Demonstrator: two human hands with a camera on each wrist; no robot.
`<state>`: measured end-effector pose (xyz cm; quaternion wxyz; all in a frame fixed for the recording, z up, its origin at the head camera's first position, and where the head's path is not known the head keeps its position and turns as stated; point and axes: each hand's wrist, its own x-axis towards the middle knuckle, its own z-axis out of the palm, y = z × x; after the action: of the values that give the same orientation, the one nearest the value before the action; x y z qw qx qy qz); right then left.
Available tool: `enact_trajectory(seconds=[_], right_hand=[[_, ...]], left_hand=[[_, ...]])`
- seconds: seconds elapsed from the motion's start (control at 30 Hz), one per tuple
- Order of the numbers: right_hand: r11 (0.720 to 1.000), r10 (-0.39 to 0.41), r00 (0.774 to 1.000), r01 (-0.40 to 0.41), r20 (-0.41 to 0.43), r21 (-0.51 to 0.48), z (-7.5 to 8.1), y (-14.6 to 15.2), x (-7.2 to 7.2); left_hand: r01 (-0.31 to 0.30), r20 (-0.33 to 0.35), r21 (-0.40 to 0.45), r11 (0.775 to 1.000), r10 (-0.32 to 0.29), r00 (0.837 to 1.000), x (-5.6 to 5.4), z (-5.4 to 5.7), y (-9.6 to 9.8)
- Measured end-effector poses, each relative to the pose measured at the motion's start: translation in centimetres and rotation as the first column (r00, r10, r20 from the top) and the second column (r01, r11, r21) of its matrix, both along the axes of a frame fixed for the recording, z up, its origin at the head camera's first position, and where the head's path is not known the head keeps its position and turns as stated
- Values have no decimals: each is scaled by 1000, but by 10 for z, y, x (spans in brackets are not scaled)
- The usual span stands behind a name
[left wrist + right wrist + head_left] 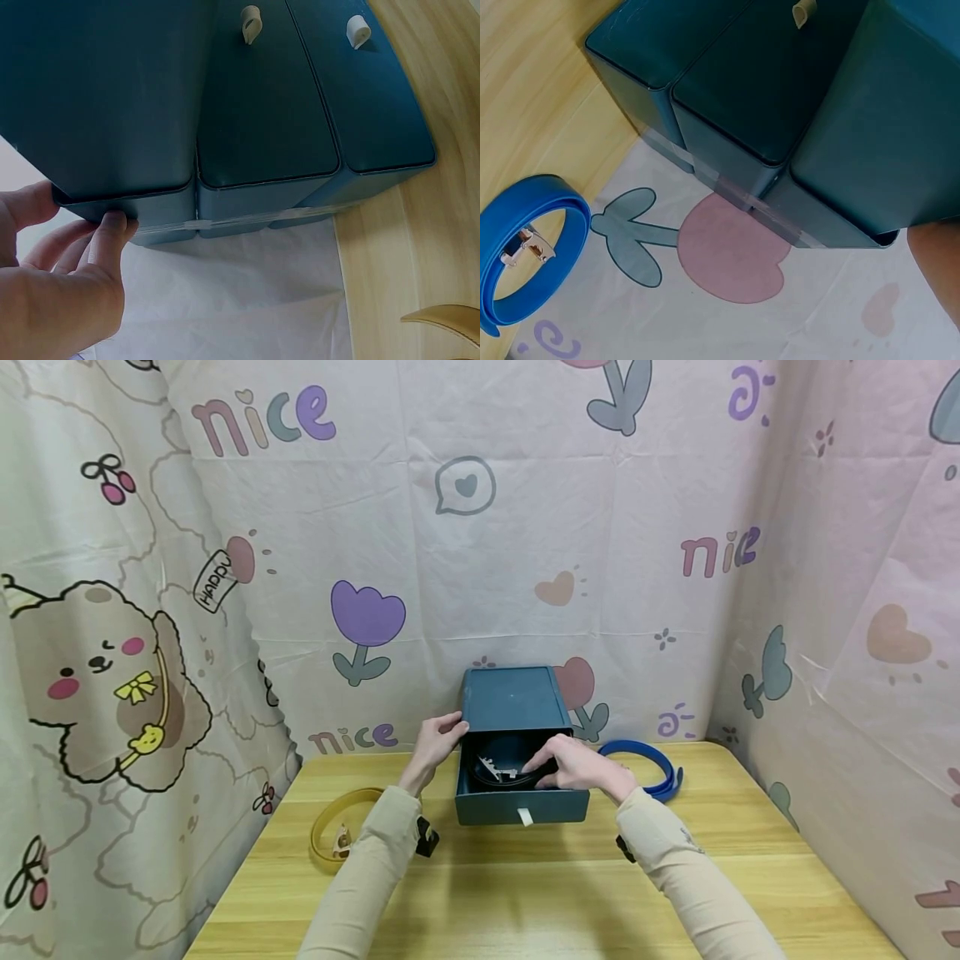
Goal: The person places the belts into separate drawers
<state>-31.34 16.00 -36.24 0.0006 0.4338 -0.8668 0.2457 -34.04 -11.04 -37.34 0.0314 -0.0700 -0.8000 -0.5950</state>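
A dark teal three-drawer box (517, 697) stands against the back cloth, with its top drawer (487, 810) pulled out. Coiled inside the drawer is a black belt (491, 783) with a silver buckle (497, 770). My right hand (579, 767) reaches in from the right, thumb and forefinger curled about the coil's near right edge. Only a strip of that arm shows in the right wrist view, and the drawer wall hides the fingers there. With thumb and fingers, my left hand (82, 277) grips the box's upper left front edge.
On the wooden table (517, 893), a coiled yellow belt (322, 822) lies left of the box. A coiled blue belt (651, 747) lies to its right. The two lower drawers (262, 97) are closed, each with a white pull tab (358, 31). Printed cloth surrounds the table.
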Motion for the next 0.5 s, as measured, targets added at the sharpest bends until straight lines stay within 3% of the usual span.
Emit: enact_trajectory(seconds=[0.5], right_hand=[[996,-49,997,53,-51,69,-4,-1,0]], left_hand=[[-2,2,-11,1000,2,1000,0,0,0]])
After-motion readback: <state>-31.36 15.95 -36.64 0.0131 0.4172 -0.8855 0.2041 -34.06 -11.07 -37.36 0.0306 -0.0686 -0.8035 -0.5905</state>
